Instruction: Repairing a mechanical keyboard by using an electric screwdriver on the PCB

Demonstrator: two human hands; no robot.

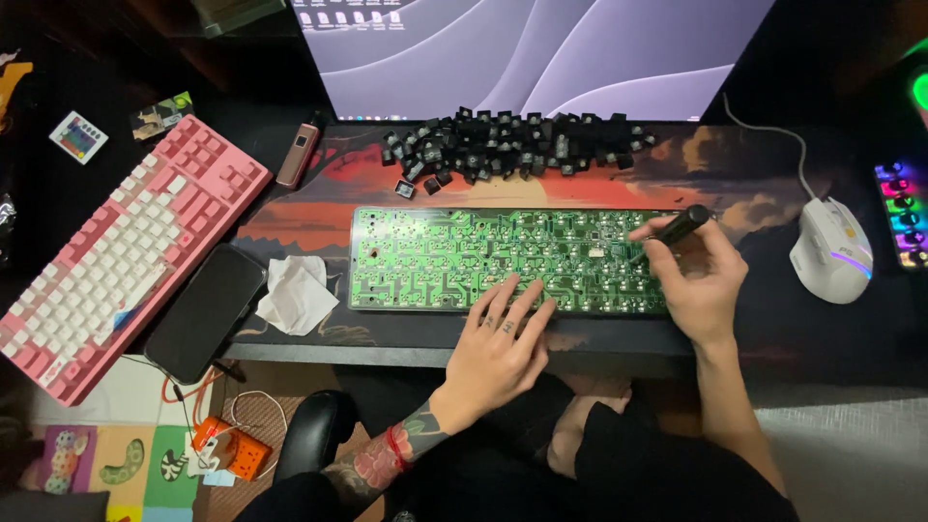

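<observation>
A bare green keyboard circuit board (435, 256) lies flat on the desk mat in front of me. My left hand (498, 343) rests on its near edge, fingers spread flat on the board. My right hand (698, 280) holds a black pen-shaped tool (677, 229) like a pencil, its tip down on the right part of the board. A pile of black switches (512, 145) lies just beyond the board, under the monitor.
A pink and white keyboard (121, 246) lies tilted at the left, with a black phone (205, 311) and a crumpled tissue (295, 293) beside it. A white mouse (829, 249) sits at the right. The monitor (532, 53) stands behind. A small pink device (298, 155) lies near the switches.
</observation>
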